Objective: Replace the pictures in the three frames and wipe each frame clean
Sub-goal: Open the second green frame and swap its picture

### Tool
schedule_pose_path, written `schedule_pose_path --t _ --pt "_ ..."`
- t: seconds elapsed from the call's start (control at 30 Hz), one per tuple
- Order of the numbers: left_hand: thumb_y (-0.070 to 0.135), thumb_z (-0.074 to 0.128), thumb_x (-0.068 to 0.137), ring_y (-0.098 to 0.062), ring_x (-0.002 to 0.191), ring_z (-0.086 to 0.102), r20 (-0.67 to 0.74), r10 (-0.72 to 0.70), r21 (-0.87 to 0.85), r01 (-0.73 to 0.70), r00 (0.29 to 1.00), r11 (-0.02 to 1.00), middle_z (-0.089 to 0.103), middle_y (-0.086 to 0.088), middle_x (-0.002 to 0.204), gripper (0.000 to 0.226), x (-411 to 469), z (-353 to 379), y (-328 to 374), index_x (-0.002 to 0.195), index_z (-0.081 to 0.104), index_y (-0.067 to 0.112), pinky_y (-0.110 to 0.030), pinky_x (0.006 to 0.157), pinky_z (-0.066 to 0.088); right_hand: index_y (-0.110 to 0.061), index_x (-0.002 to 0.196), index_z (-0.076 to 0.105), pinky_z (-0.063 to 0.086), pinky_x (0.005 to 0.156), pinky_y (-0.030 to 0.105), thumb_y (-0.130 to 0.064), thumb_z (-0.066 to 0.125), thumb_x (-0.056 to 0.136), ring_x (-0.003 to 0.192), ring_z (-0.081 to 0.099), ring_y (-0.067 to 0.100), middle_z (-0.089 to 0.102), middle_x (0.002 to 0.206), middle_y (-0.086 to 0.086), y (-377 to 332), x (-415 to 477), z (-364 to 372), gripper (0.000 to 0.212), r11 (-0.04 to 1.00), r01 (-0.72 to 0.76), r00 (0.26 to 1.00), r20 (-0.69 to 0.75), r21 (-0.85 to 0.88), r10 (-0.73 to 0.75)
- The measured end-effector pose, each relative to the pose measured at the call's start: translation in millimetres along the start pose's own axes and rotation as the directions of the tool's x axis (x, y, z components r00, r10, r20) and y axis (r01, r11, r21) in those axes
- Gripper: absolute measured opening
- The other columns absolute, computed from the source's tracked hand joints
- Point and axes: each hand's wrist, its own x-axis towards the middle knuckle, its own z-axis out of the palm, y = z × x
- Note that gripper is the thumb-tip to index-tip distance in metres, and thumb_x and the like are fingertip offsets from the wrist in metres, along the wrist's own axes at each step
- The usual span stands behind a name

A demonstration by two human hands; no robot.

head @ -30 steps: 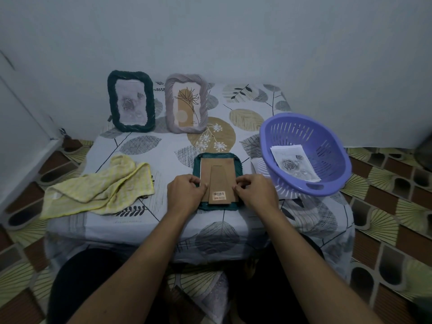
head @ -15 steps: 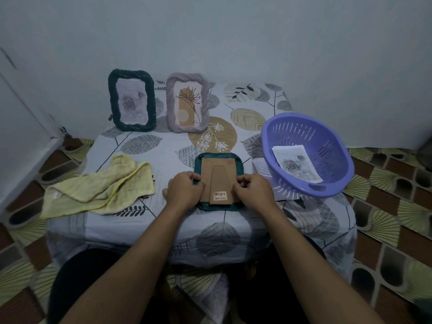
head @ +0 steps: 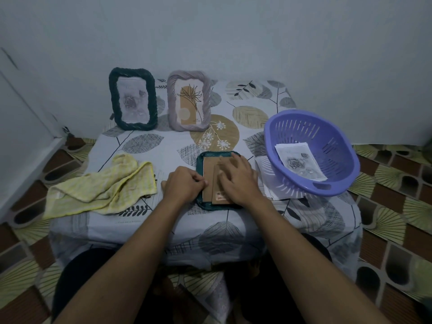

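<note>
**Both hands on the face-down teal frame**

Two bare forearms reach forward over dark-clothed knees [head: 88, 277] to the near edge of the tabletop [head: 168, 141], which is covered by a leaf-print cloth.

The teal frame [head: 210, 206] lies face down on the tabletop close to that edge, its brown backing board [head: 208, 174] facing up. A barcode sticker [head: 221, 195] sits low on the board's stand flap.

The left hand [head: 184, 183] is closed over the frame's left rim. Its fingers are curled and their tips meet the left edge of the board. The right hand [head: 238, 181] lies open on the board with its fingers spread flat and slightly blurred. It covers the board's right half and the frame's right rim.

Left of the frame, apart from it, a yellow cloth [head: 100, 185] lies crumpled. To the right a purple basket [head: 339, 146] sits tilted on some loose sheets [head: 266, 183]. In the basket lies a rose picture [head: 300, 163].

Farther back two frames stand upright side by side by the wall [head: 233, 38]. The dark frame [head: 112, 99] on the left holds a grey rose picture. The lilac frame [head: 171, 101] just beside it holds a line drawing of a flower on tan.

Patterned floor tiles [head: 397, 183] show on both sides.
</note>
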Motion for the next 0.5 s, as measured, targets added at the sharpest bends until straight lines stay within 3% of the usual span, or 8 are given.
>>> schedule_pose_path --t 0.13,0.3,0.4,0.5 --pt "0.042 0.077 0.083 -0.017 0.080 0.064 0.004 0.141 0.086 -0.140 0.990 0.986 0.075 0.005 0.081 0.016 2.8 -4.7 -2.6 0.087 0.081 0.027 -0.034 0.080 0.052 -0.037 0.157 0.022 0.011 0.118 0.048 -0.049 0.026 0.105 0.154 0.002 0.020 0.008 0.168 0.000 3.5 3.8 11.7 0.053 0.984 0.017 0.998 0.069 -0.176 -0.005" --pt "0.039 0.079 0.081 -0.012 0.074 0.065 0.094 0.183 0.058 -0.189 0.979 0.980 0.073 0.007 0.074 0.017 15.5 -13.1 -5.7 0.079 0.080 0.023 -0.027 0.071 0.052 -0.038 0.156 0.023 0.013 0.117 0.048 -0.050 0.025 0.103 0.154 0.005 0.020 0.012 0.168 0.001 3.0 4.7 15.1 0.054 0.972 0.018 0.999 0.047 -0.233 -0.008" --pt "0.032 0.072 0.089 -0.014 0.073 0.063 0.049 0.194 -0.007 -0.194 0.980 0.981 0.069 0.002 0.073 0.020 24.2 -13.1 -3.2 0.079 0.077 0.015 -0.023 0.059 0.041 -0.038 0.156 0.025 0.013 0.118 0.048 -0.049 0.026 0.103 0.154 0.006 0.020 0.013 0.167 0.000 2.7 4.6 15.5 0.054 0.973 0.017 0.999 0.044 -0.232 -0.007" --pt "0.025 0.068 0.092 -0.014 0.080 0.058 -0.071 0.210 -0.048 -0.214 0.975 0.976 0.071 -0.005 0.090 0.014 34.3 -10.6 2.5 0.096 0.077 0.015 -0.021 0.070 0.036 -0.038 0.155 0.028 0.012 0.118 0.048 -0.049 0.028 0.103 0.153 0.007 0.020 0.015 0.167 0.000 2.4 5.1 15.8 0.053 0.975 0.009 0.999 0.037 -0.222 -0.001"
